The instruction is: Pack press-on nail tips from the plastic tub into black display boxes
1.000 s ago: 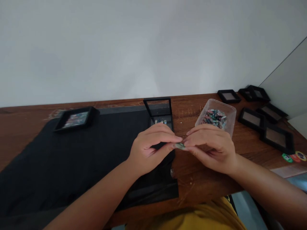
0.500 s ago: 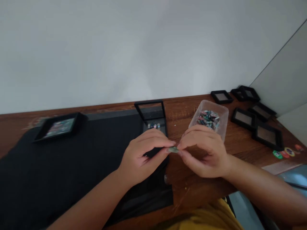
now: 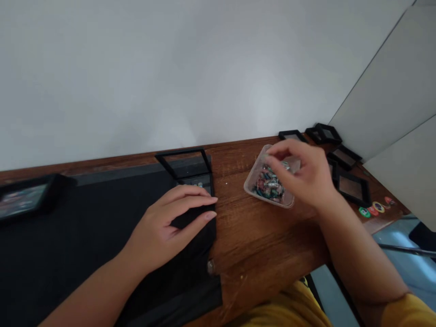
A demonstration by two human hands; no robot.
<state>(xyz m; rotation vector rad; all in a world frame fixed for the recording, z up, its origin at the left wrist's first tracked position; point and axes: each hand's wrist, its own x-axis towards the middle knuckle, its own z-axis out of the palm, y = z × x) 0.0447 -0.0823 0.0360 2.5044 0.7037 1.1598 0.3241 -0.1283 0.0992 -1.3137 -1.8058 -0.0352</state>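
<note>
My left hand (image 3: 170, 227) hovers over the right edge of a black cloth (image 3: 91, 227), thumb and fingers apart with nothing between them. Just behind it a black frame (image 3: 185, 175) stands open, its lower part mostly hidden by the hand. My right hand (image 3: 303, 175) is raised over the right side of a clear plastic tub (image 3: 250, 184) of small, shiny, multicoloured pieces (image 3: 270, 184). Its thumb and forefinger come together on something pale, too blurred to make out.
At the far left lies a black frame (image 3: 56, 188) with a coloured picture. Several black frames (image 3: 352, 188) sit at the back right. Round coloured pieces (image 3: 378, 206) lie near the table's right edge.
My hands have come apart; the small greenish piece they pinched together is gone from between them. My right hand has moved up over the tub. The view has turned right.
</note>
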